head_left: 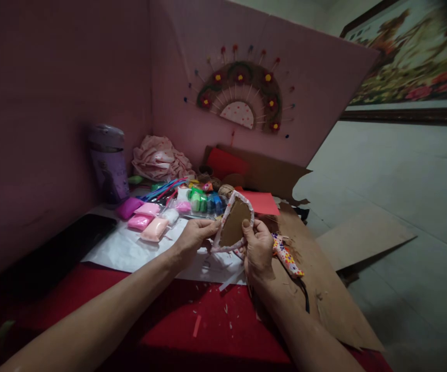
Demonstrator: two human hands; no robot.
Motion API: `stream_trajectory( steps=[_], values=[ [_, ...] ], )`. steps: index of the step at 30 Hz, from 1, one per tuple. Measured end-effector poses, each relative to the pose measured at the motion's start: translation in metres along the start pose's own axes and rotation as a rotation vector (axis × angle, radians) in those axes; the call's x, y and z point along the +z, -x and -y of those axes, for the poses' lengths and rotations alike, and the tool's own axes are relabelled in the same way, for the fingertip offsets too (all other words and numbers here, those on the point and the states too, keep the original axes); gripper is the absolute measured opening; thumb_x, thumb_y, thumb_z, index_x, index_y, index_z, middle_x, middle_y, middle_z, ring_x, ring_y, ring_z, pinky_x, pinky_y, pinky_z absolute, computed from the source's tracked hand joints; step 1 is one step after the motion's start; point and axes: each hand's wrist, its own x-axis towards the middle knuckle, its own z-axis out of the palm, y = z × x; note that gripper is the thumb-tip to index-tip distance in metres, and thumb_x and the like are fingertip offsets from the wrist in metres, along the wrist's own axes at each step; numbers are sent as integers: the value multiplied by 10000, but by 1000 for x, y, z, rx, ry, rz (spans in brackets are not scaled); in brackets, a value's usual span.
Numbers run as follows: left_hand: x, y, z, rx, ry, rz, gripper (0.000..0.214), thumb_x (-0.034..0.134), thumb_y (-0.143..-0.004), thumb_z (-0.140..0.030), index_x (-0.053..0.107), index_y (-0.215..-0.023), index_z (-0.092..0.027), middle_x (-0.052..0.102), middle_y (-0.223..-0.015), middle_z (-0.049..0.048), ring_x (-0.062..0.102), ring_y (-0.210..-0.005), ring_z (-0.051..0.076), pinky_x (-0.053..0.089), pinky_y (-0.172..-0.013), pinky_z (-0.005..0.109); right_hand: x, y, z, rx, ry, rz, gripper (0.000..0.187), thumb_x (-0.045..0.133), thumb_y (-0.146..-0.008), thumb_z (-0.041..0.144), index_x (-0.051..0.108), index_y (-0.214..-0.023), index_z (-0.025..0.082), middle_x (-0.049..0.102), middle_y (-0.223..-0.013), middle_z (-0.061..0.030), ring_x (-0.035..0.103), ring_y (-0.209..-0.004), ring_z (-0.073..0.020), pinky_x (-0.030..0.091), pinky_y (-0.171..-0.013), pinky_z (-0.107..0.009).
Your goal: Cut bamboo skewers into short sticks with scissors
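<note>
No readable text, labels, brands or numbers on any item, picture too dim

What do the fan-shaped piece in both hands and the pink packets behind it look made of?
Fan-shaped piece: matte brown cardboard face, by its flat dull tan; the rim looks wrapped in pale dotted tape or paper. Pink packets: soft clay or foam in glossy clear wrap, likely, given the sheen.

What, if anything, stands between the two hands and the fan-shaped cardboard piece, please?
Nothing visible does: the left hand and the right hand both already hold the fan-shaped cardboard piece directly by its edges.
</note>
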Motion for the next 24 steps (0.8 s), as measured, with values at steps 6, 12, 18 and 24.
stream_trajectory(
  steps=[6, 12, 18, 24],
  values=[
    [1, -2, 4, 67, -65, -76, 378, 730, -576, -461, 684, -666, -96, 607, -567, 23, 471, -435, 70, 348, -407, 186, 0, 2, -1, 22, 16, -13, 369, 688, -671, 476, 496, -820, 198, 503, -580, 80, 362, -309, -36, 278, -260, -159],
    [3, -3, 6, 46, -24, -85, 359, 762, -543, -429, 647, -644, -104, 615, -580, 18, 509, -488, 82, 385, -468, 188, 1, 3, 0, 15, 30, -10, 364, 684, -676, 479, 505, -821, 197, 460, -526, 95, 341, -313, -34, 275, -277, -152],
    [3, -1, 5, 40, -30, -24, 433, 663, -634, -537, 594, -582, -113, 554, -509, 3, 481, -430, 76, 376, -423, 193, 2, 2, 5, -34, 14, -62, 352, 670, -699, 467, 505, -839, 188, 571, -610, 46, 414, -345, -45, 318, -300, -154],
    [3, 1, 2, 8, -78, 52, 338, 737, -595, -408, 592, -639, -106, 617, -534, 31, 554, -421, 110, 417, -426, 205, 3, 2, 6, -26, 17, -54, 379, 607, -726, 547, 500, -822, 196, 474, -504, 85, 383, -317, -41, 306, -315, -151]
  ],
)
